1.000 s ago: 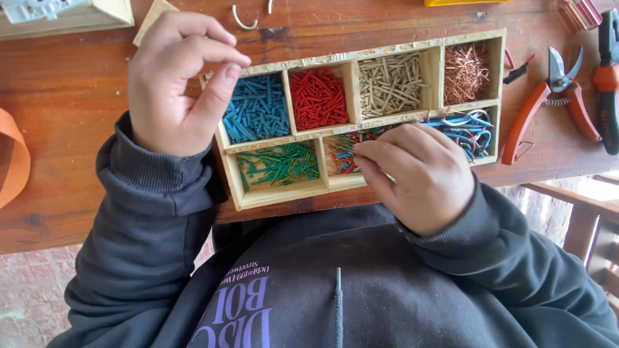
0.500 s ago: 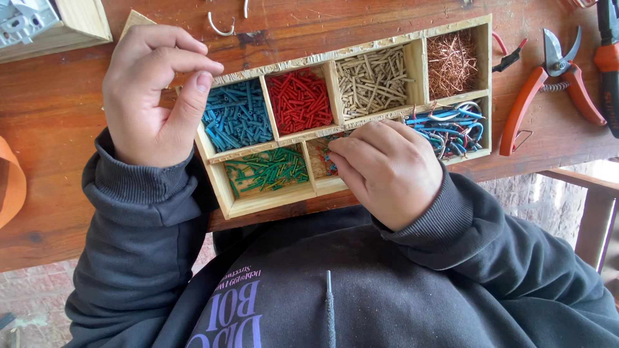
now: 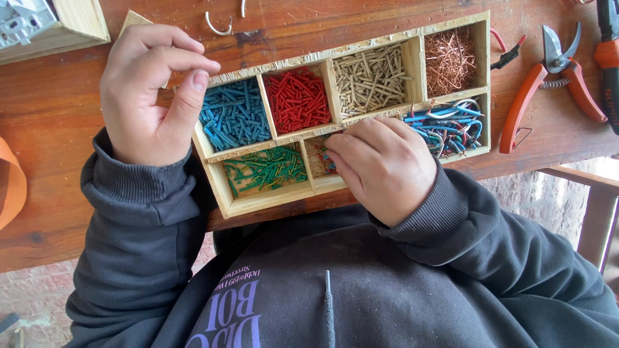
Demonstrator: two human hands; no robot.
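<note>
A wooden divided tray (image 3: 412, 67) lies on the brown table and holds short wire-sleeve pieces sorted by colour: blue (image 3: 233, 117), red (image 3: 296, 98), tan (image 3: 369, 77), green (image 3: 265, 169), plus copper strands (image 3: 448, 59) and longer multicoloured wires (image 3: 448, 125). My left hand (image 3: 149, 96) hovers at the tray's left end beside the blue pieces, thumb and forefinger pinched, with nothing visible between them. My right hand (image 3: 385, 166) rests over the small front compartment of mixed pieces (image 3: 319, 156), knuckles up, its fingertips curled down into it and hidden.
Orange-handled pruning shears (image 3: 551, 80) and another orange-and-black tool (image 3: 607, 61) lie at the right. Small black-and-red cutters (image 3: 506, 55) sit beside the tray. A metal hook (image 3: 218, 26) and a pale wooden box (image 3: 61, 26) are at the back left. The table's front edge runs just under the tray.
Both hands keep their places at the tray: the left stays pinched and the right stays over the mixed compartment. Only the view has shifted slightly.
</note>
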